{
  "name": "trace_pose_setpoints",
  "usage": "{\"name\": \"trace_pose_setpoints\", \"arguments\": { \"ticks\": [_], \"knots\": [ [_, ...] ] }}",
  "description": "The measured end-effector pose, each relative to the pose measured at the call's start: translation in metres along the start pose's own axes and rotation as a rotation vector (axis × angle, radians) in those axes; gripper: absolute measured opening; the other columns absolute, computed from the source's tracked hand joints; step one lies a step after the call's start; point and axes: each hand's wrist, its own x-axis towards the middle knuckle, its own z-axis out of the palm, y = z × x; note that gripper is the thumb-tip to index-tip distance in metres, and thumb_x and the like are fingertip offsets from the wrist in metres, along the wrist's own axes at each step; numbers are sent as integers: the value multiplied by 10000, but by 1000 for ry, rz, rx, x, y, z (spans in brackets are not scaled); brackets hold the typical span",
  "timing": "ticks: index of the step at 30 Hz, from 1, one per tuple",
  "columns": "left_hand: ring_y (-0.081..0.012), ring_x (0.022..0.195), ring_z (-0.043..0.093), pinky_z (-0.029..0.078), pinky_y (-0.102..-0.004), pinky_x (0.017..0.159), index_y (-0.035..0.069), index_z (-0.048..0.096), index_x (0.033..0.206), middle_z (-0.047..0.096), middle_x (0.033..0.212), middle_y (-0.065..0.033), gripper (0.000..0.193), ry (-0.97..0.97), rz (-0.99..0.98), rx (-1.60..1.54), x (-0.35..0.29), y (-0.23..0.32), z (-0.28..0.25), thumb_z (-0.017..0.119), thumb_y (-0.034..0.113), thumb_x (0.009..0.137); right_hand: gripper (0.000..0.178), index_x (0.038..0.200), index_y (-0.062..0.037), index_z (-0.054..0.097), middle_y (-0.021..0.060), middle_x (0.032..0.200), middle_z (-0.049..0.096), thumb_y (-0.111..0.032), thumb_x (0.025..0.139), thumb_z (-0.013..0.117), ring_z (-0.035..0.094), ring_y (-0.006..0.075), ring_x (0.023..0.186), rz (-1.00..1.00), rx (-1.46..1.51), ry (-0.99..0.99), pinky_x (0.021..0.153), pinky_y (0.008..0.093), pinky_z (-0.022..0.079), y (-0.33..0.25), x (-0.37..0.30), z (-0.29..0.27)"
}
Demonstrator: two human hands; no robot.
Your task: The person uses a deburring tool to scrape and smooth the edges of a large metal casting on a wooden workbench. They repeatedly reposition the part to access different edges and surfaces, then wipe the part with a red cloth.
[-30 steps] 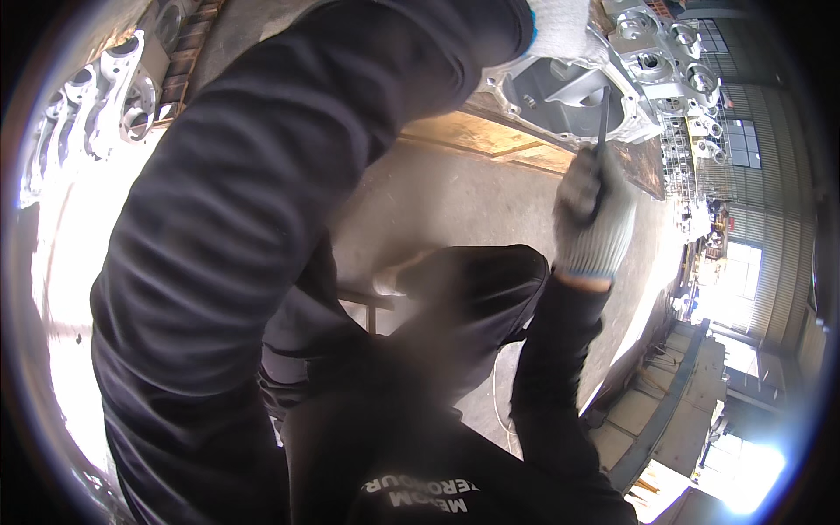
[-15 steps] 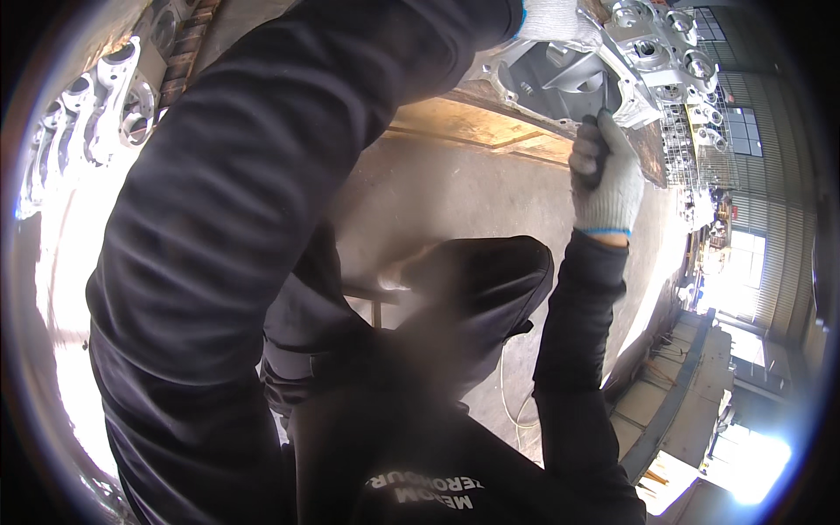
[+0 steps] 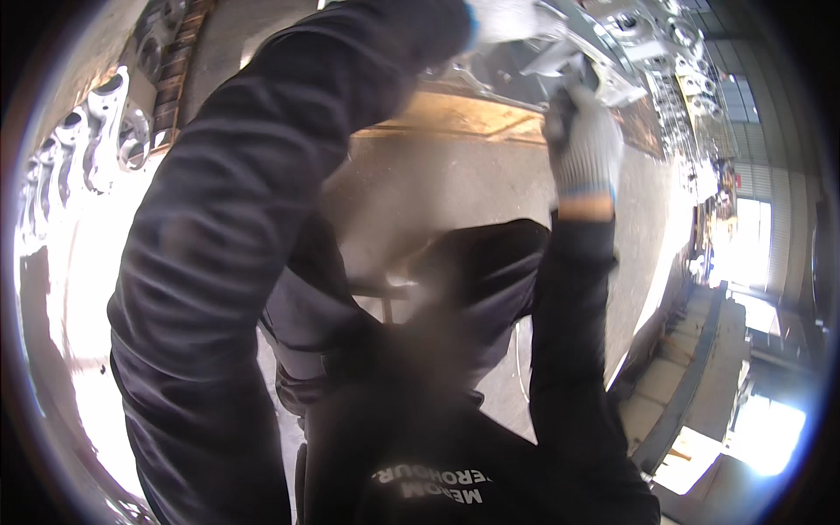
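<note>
A silvery metal casting (image 3: pixel 503 74) with a hollow grey inside rests on a wooden bench at the top. My left hand (image 3: pixel 512 19), in a white knit glove, is closed over its far rim; motion smears it and its fingertips are hard to see. My right hand (image 3: pixel 584 131), gloved alike, is closed in a fist at the casting's near right side. In it is a slim hand tool (image 3: pixel 577 70) with a dark handle, its end reaching toward the casting's hollow. Blur hides the tool's exact kind and whether its tip touches metal.
The wooden bench's side (image 3: pixel 464 115) runs just below the casting. More metal castings (image 3: pixel 643 26) crowd the upper right, and a row of metal arms (image 3: pixel 105 118) stands at the left. My bent knees are below the bench. Pale boxes (image 3: pixel 674 376) line the lower right.
My right hand, with the tool, has shifted up and slightly left. My left hand and the casting also sit further up and left in the picture, partly because the view has shifted.
</note>
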Motion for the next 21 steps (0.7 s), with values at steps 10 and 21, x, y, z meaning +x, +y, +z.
{"name": "trace_pose_setpoints", "arguments": {
  "ticks": [10, 21],
  "knots": [
    [-284, 826, 768, 615, -440, 759, 163, 803, 1190, 798, 921, -96, 636, 228, 19, 47, -10, 3, -21, 618, 721, 946, 189, 973, -10, 664, 42, 795, 632, -175, 1056, 627, 563, 111, 592, 235, 314, 128, 493, 261, 416, -18, 2, 23],
    [-280, 723, 752, 608, -431, 684, 161, 817, 1130, 767, 782, -114, 625, 192, 79, -30, -3, 12, -17, 666, 733, 930, 299, 811, -54, 625, 10, 655, 565, -220, 1059, 598, 489, 105, 521, 228, -21, 69, 499, 294, 357, -9, -19, 9]
  ]
}}
